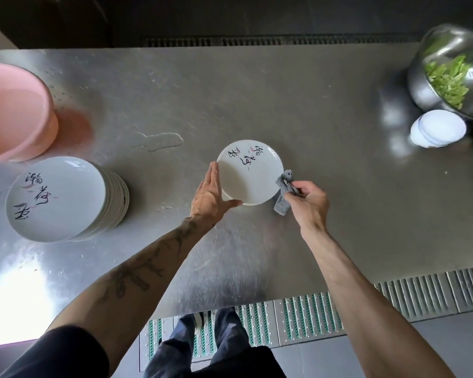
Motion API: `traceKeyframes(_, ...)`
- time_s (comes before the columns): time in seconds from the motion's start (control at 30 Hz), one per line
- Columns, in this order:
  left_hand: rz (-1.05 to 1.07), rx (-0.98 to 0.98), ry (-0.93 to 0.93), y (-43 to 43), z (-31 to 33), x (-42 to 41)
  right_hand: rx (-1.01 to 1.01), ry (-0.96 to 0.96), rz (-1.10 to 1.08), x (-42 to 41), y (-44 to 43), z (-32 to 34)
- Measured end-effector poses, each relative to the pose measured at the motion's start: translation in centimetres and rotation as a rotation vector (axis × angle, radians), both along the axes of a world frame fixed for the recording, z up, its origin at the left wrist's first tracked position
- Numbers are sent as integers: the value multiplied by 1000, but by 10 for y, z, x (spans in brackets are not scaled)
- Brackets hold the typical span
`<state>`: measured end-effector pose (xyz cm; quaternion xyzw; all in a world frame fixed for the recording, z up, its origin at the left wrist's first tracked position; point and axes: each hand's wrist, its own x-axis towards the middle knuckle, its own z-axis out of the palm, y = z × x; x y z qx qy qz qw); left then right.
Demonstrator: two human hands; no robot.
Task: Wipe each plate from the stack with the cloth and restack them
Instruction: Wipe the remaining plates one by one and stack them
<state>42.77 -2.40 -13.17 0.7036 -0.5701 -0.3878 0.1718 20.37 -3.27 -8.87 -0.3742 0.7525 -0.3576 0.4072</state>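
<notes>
1. Wiping under way: one plate [247, 173] lies mid-table [257, 91], apparently atop another. The tall stack [66, 199] at near left likely awaits the cloth [284, 184].
2. The left hand [210, 195] lays straight fingers [213, 175] along the plate's left rim. The right hand [309, 200] pinches the cloth at the right rim.

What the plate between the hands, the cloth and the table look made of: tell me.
Plate: likely glazed ceramic or melamine; glossy white, painted script.
Cloth: grey fabric, matte; it bunches and droops.
Table: stainless steel, brushed; grey sheen, blurred reflections.
</notes>
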Motion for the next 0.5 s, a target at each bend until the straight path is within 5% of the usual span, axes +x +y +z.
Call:
traceKeyframes(0.13, 73, -45, -17, 21, 30, 29, -9, -18, 34, 16, 5, 10)
traceKeyframes(0.33, 221, -427, -314, 75, 89, 141, -28, -45, 140, 66, 14, 21)
traceKeyframes(0.5, 400, -201, -646, 115, 111, 246, -5, -26, 231, 109, 27, 26)
